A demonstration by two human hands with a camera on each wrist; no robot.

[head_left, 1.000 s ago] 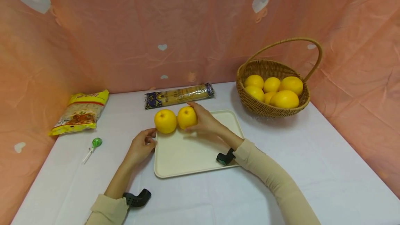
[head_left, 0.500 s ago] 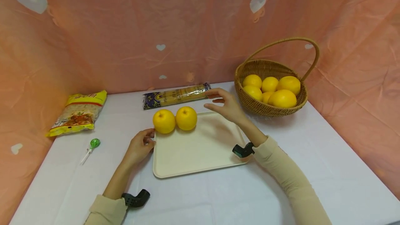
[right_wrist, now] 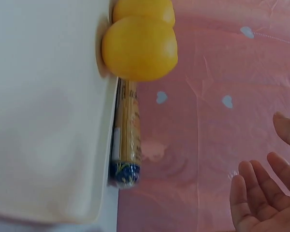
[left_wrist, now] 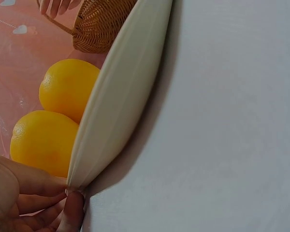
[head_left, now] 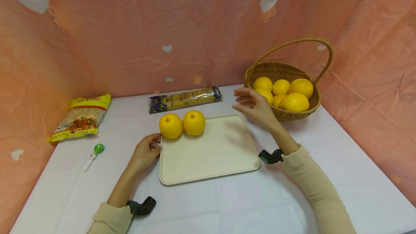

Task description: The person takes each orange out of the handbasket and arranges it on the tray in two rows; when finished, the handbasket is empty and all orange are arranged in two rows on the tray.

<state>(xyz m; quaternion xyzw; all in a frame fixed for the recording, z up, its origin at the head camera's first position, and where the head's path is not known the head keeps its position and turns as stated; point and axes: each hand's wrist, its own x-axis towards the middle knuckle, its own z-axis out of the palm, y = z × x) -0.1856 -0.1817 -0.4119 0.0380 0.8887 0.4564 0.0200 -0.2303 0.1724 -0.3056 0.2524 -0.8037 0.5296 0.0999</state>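
Note:
My left hand (head_left: 147, 150) holds the left rim of the cream tray (head_left: 211, 154), with thumb and forefinger at its edge in the left wrist view. On the tray's far left corner, two round yellow fruits (head_left: 194, 122), which look like oranges, sit side by side. My right hand (head_left: 255, 107) is in the air between the tray and the wicker basket (head_left: 276, 69). Its fingers are loosely bent and apart, with nothing between them, as the right wrist view (right_wrist: 268, 193) also shows. Several yellow fruits (head_left: 294, 102) lie in the basket, one partly behind my right hand.
Behind the tray lies a long packet of spaghetti (head_left: 185, 99). At the back left is a yellow food bag (head_left: 82, 116), and a green lollipop (head_left: 98, 149) lies in front of it. Pink curtain (head_left: 201, 28) surrounds the white table on the back and sides.
My right hand has let go of the second fruit, leaving it beside the first, and has moved right toward the basket. The left hand has stayed at the tray's rim.

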